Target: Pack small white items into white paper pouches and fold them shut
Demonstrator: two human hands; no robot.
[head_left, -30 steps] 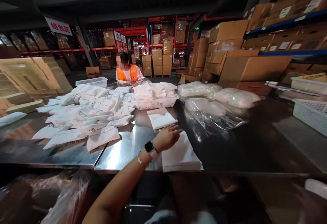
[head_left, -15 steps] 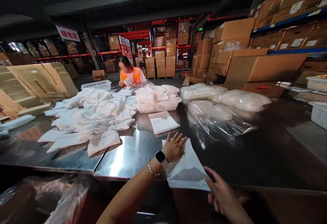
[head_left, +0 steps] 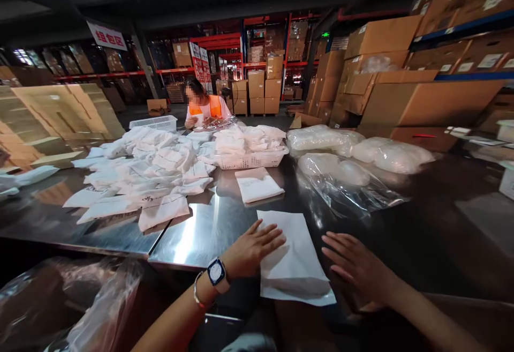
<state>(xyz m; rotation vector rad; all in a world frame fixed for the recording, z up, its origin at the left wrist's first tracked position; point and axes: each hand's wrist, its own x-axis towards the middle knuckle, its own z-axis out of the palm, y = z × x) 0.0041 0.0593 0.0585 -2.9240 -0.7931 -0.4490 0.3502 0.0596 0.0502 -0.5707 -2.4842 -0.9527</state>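
Note:
A white pouch (head_left: pixel 295 255) lies flat at the front of the metal table, its lower edge reaching past the table's edge toward me. My left hand (head_left: pixel 252 247), with a watch on the wrist, is at the pouch's left side, fingers stretched over it; whether they press on it I cannot tell. To the right of the pouch, my right hand (head_left: pixel 355 261) is held with fingers extended, apart from it and holding nothing. Just beyond lies another flat white pouch (head_left: pixel 259 186).
A large heap of white pouches (head_left: pixel 156 164) covers the left of the table (head_left: pixel 193 245). Behind are a white basket (head_left: pixel 252 160) full of pouches and a co-worker in an orange vest (head_left: pixel 206 108). Clear plastic bags (head_left: pixel 345 172) lie right; cardboard boxes (head_left: pixel 425 105) stand beyond.
My left hand has slid left and toward me, off the pouch's middle. My right hand has let go of the pouch's lower right corner and moved up and right, fingers straightened.

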